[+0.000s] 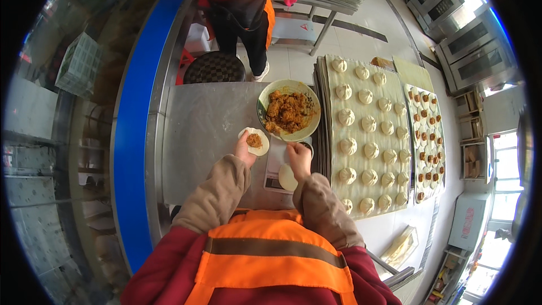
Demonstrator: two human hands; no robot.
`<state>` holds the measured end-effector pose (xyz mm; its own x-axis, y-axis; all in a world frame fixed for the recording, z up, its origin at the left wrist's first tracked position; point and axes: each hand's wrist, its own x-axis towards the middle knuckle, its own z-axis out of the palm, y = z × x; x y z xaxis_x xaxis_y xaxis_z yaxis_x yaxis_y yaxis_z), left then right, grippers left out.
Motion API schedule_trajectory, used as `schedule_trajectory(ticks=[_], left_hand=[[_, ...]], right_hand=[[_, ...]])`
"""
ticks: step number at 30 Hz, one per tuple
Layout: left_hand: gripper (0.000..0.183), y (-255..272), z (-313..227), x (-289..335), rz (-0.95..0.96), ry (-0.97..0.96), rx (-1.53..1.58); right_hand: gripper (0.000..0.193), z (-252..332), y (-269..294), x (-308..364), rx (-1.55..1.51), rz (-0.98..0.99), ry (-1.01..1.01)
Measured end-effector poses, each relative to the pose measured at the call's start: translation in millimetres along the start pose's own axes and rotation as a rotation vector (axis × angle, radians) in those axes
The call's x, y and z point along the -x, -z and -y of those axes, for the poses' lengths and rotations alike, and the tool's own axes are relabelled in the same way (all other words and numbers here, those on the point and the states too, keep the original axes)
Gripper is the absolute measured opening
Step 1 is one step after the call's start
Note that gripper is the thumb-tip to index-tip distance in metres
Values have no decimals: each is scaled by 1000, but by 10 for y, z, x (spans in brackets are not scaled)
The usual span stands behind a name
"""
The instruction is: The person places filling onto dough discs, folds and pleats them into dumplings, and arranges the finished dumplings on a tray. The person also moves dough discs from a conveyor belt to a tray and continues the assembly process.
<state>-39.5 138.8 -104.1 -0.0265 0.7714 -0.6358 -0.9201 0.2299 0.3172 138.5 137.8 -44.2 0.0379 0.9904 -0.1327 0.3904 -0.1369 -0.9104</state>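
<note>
A round white dough wrapper (263, 147) lies across the fingers of my left hand (244, 151), over the metal table. My left thumb rests on its edge, and a lump of brown-orange filling (254, 140) sits in its middle. To the right, my right hand (299, 157) is closed just below the rim of a large bowl (313, 127) of chunky filling (287, 112). What the right fingers hold, if anything, is hidden. Beneath that hand, another pale dough round (287, 177) rests on a small kitchen scale (272, 182). A dark round container (307, 146) shows partly behind the right hand.
Right of the bowl, a stacked tray (357, 130) carries rows of pleated buns (368, 123). Beyond it lies a tray of dough rounds topped with filling (427, 135). Past the steel table (209, 118) are a round stool (214, 69) and a standing person in an orange apron (240, 11).
</note>
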Motion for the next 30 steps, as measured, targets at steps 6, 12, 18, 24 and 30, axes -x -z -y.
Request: schedule_trajectory(ticks=[6, 12, 18, 24, 30], left_hand=[[33, -378, -81, 164, -20, 36, 119], [33, -521, -286, 289, -155, 76, 177], [25, -474, -358, 592, 40, -74, 152], [24, -445, -177, 1258, -24, -140, 41], [27, -306, 191, 1972, -77, -167, 43]], right_hand=[[28, 316, 28, 424, 425, -68, 624], [44, 449, 180, 494, 608, 21, 840], [19, 537, 459, 433, 93, 56, 384], [23, 313, 304, -365, 401, 59, 185], [25, 310, 216, -174, 148, 226, 477]])
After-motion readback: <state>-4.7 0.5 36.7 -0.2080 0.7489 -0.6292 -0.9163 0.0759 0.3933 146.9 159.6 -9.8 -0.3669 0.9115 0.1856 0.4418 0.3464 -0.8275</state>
